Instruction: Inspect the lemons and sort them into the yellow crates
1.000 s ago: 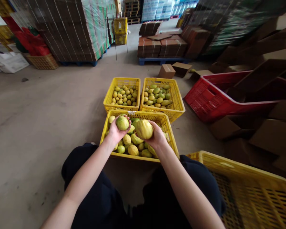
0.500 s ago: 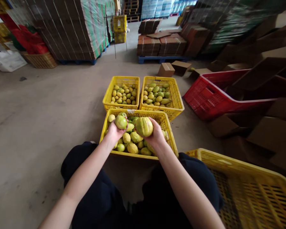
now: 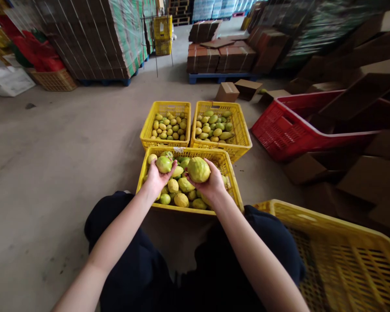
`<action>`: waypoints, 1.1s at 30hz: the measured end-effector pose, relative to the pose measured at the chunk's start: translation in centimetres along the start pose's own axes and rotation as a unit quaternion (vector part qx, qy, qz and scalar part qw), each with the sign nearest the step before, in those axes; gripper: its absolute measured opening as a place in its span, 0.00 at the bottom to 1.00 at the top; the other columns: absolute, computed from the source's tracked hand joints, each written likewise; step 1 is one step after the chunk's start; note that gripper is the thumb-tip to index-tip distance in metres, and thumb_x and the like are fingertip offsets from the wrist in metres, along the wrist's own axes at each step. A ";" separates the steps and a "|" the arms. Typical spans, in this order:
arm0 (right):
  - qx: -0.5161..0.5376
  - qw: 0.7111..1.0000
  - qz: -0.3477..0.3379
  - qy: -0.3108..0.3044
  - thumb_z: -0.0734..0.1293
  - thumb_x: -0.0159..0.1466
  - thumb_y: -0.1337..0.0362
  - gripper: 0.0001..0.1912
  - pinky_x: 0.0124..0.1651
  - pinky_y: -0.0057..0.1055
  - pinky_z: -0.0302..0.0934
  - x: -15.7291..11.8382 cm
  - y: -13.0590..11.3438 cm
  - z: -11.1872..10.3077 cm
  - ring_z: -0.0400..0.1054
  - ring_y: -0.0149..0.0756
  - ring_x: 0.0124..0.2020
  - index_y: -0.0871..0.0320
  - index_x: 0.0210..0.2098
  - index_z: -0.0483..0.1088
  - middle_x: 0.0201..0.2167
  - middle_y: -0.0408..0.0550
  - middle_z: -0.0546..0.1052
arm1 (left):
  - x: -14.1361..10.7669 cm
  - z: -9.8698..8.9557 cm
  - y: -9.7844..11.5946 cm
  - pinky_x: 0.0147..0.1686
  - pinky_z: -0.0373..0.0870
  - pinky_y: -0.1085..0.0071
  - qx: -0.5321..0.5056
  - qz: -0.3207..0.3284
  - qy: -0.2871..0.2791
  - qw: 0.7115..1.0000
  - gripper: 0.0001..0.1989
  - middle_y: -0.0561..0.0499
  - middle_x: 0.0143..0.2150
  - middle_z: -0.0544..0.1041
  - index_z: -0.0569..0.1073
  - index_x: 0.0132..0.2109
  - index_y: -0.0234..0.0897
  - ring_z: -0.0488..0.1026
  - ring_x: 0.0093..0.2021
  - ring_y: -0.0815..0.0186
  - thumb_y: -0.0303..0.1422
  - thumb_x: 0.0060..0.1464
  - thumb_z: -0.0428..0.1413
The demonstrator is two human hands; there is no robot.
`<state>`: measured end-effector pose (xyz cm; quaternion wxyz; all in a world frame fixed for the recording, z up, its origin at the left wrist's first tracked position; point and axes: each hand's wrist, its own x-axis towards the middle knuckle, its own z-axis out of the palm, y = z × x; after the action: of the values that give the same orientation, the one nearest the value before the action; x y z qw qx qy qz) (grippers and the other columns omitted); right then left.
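Note:
My left hand (image 3: 157, 177) holds a small green-yellow fruit (image 3: 164, 164) in its palm, over the left part of the near yellow crate (image 3: 190, 211). On the right, my right hand (image 3: 212, 182) is wrapped round a larger, ribbed yellow-green fruit (image 3: 199, 169). The two fruits are apart, side by side. Under my hands the near crate holds several yellow and green fruits (image 3: 181, 200). Behind it stand a left yellow crate (image 3: 143, 138) of small, mostly yellow fruits and a right yellow crate (image 3: 245, 138) of yellow and green ones.
At the lower right is another yellow crate (image 3: 331, 216). A red crate (image 3: 279, 134) with cardboard stands to the right, among cardboard boxes (image 3: 370, 180). Further back are a blue pallet (image 3: 221, 78) with flat cardboard stacks and a tall wrapped stack (image 3: 87, 39).
The larger fruit has turned in my right hand and shifted slightly right. My left hand's fingers have opened out a little beneath the small fruit.

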<state>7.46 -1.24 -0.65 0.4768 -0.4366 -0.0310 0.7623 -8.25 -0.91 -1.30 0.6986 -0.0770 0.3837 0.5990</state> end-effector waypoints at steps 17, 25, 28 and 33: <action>-0.017 1.000 0.018 0.005 0.66 0.62 0.65 0.03 0.24 0.30 0.72 0.0 -0.2 -0.2 0.74 0.37 0.25 0.56 0.36 0.70 0.24 0.44 0.78 | -0.9 0.9 -0.6 0.31 0.77 0.75 0.128 -0.030 -0.044 0.990 0.12 0.45 0.33 0.75 0.71 0.41 0.33 0.76 0.32 0.67 0.38 0.64 0.49; -0.032 0.993 -0.082 -0.077 0.71 0.51 0.70 0.13 0.38 0.37 0.73 0.2 -0.1 -0.3 0.75 0.39 0.36 0.54 0.35 0.69 0.34 0.43 0.79 | -0.5 -0.1 -1.4 0.48 0.76 0.64 0.266 0.285 -0.110 0.914 0.15 0.49 0.54 0.70 0.67 0.46 0.42 0.72 0.53 0.61 0.35 0.53 0.62; -0.105 0.977 -0.161 -0.096 0.75 0.44 0.70 0.19 0.40 0.37 0.71 0.5 0.2 -0.5 0.73 0.37 0.35 0.54 0.35 0.70 0.33 0.41 0.77 | -0.6 -0.4 -1.6 0.54 0.71 0.64 0.355 0.433 -0.152 0.815 0.23 0.46 0.58 0.68 0.67 0.53 0.44 0.69 0.58 0.58 0.37 0.51 0.64; -0.300 0.867 -0.389 -0.077 0.77 0.40 0.69 0.31 0.49 0.38 0.65 0.6 0.5 -1.2 0.70 0.38 0.40 0.52 0.44 0.70 0.39 0.40 0.75 | -0.9 -1.1 -1.5 0.57 0.69 0.61 0.447 0.554 -0.168 0.682 0.26 0.44 0.57 0.70 0.68 0.56 0.43 0.68 0.59 0.57 0.38 0.52 0.64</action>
<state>7.82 -1.50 -2.00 0.5769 -0.4507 -0.4625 0.5001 -7.41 -2.62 -1.97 0.2435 0.5733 0.4544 0.6368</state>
